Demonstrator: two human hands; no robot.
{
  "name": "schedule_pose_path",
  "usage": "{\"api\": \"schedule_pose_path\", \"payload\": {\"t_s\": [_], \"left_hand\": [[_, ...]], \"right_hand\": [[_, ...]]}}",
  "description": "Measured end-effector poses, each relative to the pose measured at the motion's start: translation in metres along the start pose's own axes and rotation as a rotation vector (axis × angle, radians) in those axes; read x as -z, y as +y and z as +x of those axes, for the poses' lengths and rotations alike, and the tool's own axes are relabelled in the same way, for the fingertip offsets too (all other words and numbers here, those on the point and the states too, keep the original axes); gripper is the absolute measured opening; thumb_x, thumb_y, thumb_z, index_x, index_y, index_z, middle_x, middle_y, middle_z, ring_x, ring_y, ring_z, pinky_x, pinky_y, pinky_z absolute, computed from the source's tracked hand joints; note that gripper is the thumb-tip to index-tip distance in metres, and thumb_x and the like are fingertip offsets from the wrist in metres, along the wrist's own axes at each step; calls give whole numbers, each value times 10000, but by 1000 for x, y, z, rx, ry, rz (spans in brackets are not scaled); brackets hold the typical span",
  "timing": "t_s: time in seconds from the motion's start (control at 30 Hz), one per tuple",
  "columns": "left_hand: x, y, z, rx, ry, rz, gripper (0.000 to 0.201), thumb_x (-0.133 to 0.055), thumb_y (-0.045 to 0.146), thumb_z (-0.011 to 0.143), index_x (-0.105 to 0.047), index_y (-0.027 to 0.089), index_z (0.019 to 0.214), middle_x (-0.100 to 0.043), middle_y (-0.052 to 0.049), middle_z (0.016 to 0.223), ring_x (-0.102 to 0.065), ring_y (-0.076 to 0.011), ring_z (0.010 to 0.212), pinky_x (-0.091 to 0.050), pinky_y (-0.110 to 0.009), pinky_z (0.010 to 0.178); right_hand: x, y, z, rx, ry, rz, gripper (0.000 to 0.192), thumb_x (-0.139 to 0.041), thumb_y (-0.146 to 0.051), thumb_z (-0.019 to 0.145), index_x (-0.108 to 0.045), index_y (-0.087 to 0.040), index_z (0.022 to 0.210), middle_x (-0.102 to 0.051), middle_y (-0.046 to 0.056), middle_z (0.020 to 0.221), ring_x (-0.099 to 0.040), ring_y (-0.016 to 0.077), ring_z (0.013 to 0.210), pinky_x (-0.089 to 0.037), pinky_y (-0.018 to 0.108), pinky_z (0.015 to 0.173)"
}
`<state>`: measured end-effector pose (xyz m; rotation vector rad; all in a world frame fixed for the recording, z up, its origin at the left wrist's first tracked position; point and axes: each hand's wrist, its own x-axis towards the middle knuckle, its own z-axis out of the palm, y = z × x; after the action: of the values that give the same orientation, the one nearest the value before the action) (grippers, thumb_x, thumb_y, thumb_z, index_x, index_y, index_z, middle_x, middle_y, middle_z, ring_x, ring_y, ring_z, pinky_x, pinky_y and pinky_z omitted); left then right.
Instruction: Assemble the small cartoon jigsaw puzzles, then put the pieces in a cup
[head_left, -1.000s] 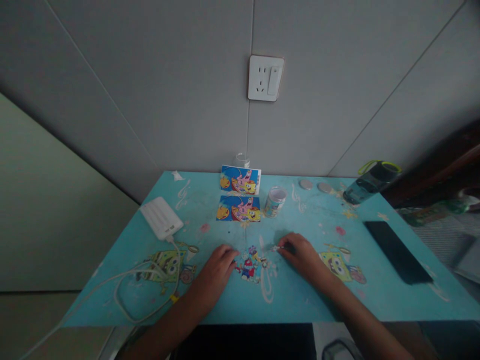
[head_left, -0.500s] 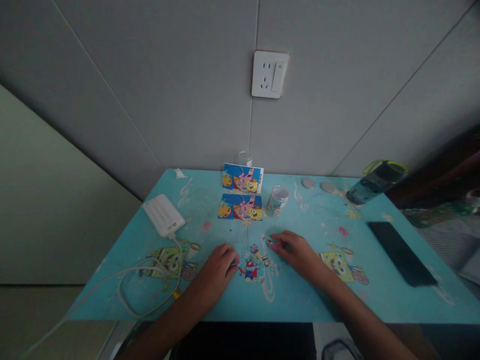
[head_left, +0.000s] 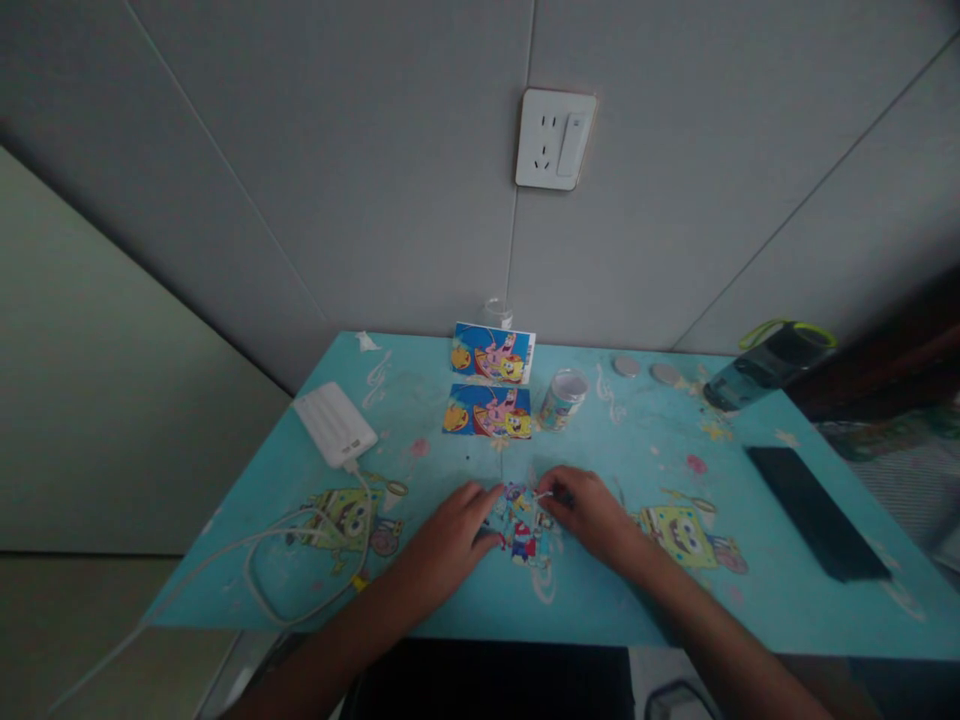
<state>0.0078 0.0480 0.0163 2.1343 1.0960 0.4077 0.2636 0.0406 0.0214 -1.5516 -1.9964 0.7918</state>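
A small, colourful cartoon jigsaw puzzle (head_left: 523, 540), partly joined, lies flat near the middle of the table. My left hand (head_left: 457, 525) rests at its left side, index finger and thumb apart, touching the upper left edge and the left side. At the upper right of the puzzle, my right hand (head_left: 581, 505) pinches a small pale-edged puzzle piece (head_left: 543, 495) between thumb and fingers. Part of the puzzle's left edge is hidden by my left hand. Behind it lies a blue cartoon picture card (head_left: 487, 411), and a second card (head_left: 493, 353) leans against a clear jar (head_left: 498, 313).
An open printed can (head_left: 563, 400) stands behind my right hand. Two round lids (head_left: 626, 367) lie farther back. At left are a white power bank (head_left: 334, 424) and its looping cable (head_left: 262, 590). A dark phone-like slab (head_left: 817, 512) and a tilted bottle (head_left: 769, 365) are at right.
My left hand has shifted right onto the puzzle's left edge and its fingers have spread. My right hand has brought its piece close against the puzzle's upper right. The view has shifted slightly.
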Motion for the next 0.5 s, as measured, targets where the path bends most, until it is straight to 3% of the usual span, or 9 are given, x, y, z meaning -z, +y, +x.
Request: {"api": "schedule_pose_path", "payload": {"t_s": [0.13, 0.27, 0.5], "left_hand": [[-1, 0, 10, 14, 24, -25, 526, -578, 201, 926, -495, 236, 1444, -584, -102, 1259, -600, -245, 1144, -473, -439, 1044], [-1, -5, 12, 17, 38, -21, 502, -552, 198, 942, -487, 257, 1436, -572, -93, 1262, -579, -251, 1186, -466, -459, 1057], [3, -1, 11, -15, 24, 16, 481, -585, 178, 934, -511, 239, 1405, -542, -81, 1248, -578, -230, 1171, -456, -416, 1071]], "right_hand": [[-3, -2, 1, -3, 10, 84, 126, -640, -202, 901, -701, -226, 1009, -707, 8, 845, -648, 175, 753, -496, 290, 727], [-5, -2, 5, 4, 13, 3, 284, -616, -220, 931, -687, -218, 1206, -718, 49, 939, -665, 194, 835, -506, 313, 795], [-10, -11, 16, 41, -11, -87, 196, -600, -197, 942, -759, -218, 1056, -702, 62, 945, -663, 185, 873, -499, 305, 843]]}}
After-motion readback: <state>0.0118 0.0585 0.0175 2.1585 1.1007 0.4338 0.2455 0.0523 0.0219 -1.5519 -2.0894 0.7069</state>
